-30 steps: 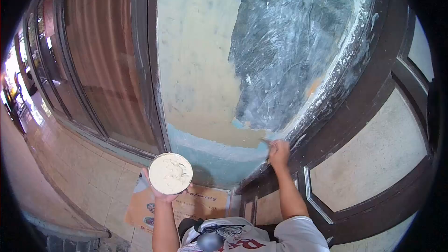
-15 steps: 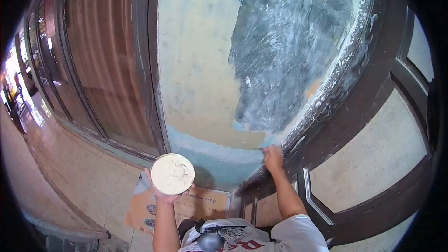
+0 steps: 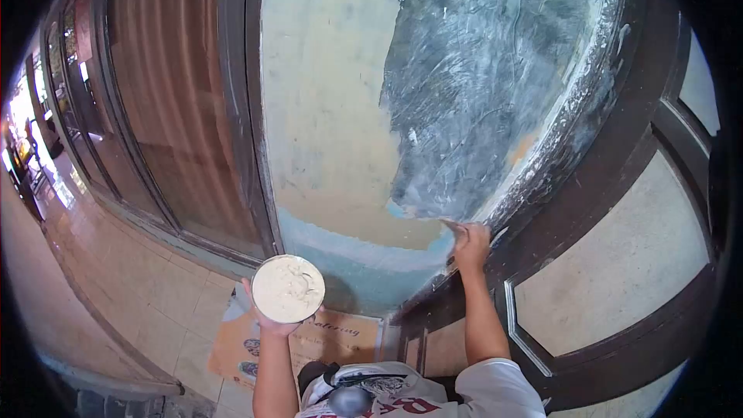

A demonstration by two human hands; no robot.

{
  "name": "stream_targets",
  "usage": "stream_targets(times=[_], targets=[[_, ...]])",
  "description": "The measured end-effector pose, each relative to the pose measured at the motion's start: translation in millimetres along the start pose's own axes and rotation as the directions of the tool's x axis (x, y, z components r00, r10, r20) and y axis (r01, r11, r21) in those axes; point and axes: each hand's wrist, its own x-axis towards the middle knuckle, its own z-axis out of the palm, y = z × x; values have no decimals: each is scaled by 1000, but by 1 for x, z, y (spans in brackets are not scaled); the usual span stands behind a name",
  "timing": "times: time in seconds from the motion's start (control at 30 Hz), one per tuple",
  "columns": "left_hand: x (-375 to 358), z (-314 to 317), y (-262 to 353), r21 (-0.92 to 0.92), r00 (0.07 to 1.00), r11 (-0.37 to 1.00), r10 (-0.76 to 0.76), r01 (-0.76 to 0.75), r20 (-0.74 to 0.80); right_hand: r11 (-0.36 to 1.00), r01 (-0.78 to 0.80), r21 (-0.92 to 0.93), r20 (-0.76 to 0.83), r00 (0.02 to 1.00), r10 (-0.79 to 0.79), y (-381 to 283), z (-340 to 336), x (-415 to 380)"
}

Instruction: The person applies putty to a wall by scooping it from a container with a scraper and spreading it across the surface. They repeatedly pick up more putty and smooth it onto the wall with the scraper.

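My left hand (image 3: pixel 272 325) is wrapped round a round tub (image 3: pixel 289 289) of cream-coloured paste, holding it from below and the side. The paste has a scooped, uneven top. My right hand (image 3: pixel 473 246) is closed on a putty knife (image 3: pixel 452 224), whose thin edge shows at the wall; the handle is mostly hidden in my fingers. Its edge is at the lower tip of a grey smeared patch (image 3: pixel 464 101) on the wall. Left of that patch the wall (image 3: pixel 329 93) is yellowish, with a pale blue-green band (image 3: pixel 364 259) lower down.
A dark wooden frame (image 3: pixel 573 178) with pale panels runs along the right. On the left stands a dark-framed window (image 3: pixel 166 101) with a brown curtain behind it. Below lies a printed orange banner (image 3: pixel 232 344) on the tiled floor (image 3: pixel 155 294).
My right hand has moved up and slightly right along the wall's edge, with the putty knife now showing. The left hand and tub have barely moved.
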Motion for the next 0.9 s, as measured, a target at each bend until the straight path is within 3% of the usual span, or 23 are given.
stream_targets(times=[0.03,0.1,0.17,0.23,0.27,0.3,0.37,0.43,0.5,0.53,0.63,0.7,0.77,0.83,0.9], targets=[[1,-3,2,5,1000,1000,2,-2,1,1000,-2,4,-3,1000,2,5,4,-6],[5,-14,5,103,992,994,-35,23,119,997,-62,-37,148,987,67,19,17,-36],[4,-11,5,47,990,997,-63,57,123,997,-59,-41,240,968,67,17,28,-64],[4,-12,7,138,992,989,-64,49,106,992,-44,-121,400,912,89,16,36,-68],[5,-11,9,184,993,982,-62,43,97,989,-64,-132,299,949,101,19,40,-51],[6,-11,9,185,994,982,-61,43,93,989,-65,-131,303,947,102,15,33,-26],[5,-12,10,185,978,981,-97,62,184,999,30,11,21,999,-30,-4,0,14],[6,-12,11,204,959,973,-152,104,238,1000,15,-12,23,1000,-14,-6,-3,11],[3,-5,7,183,973,980,-119,82,196,999,27,35,118,993,-31,-3,8,-23],[6,-13,7,198,987,980,-61,32,146,998,-13,-59,230,973,27,1,20,-45],[2,-10,6,182,988,983,-64,38,140,994,-21,-103,372,926,58,5,38,-59],[1,-9,8,179,982,982,-87,56,167,994,-54,-98,299,951,81,-11,20,-13],[-2,-8,7,172,976,982,-111,78,188,1000,-19,-4,46,999,19,-18,2,21],[-2,-5,4,142,995,990,-32,18,93,1000,10,-9,32,999,-10,-18,-4,19],[-2,-6,2,177,992,984,-52,31,113,999,41,-16,14,999,-41,-17,-4,6]])
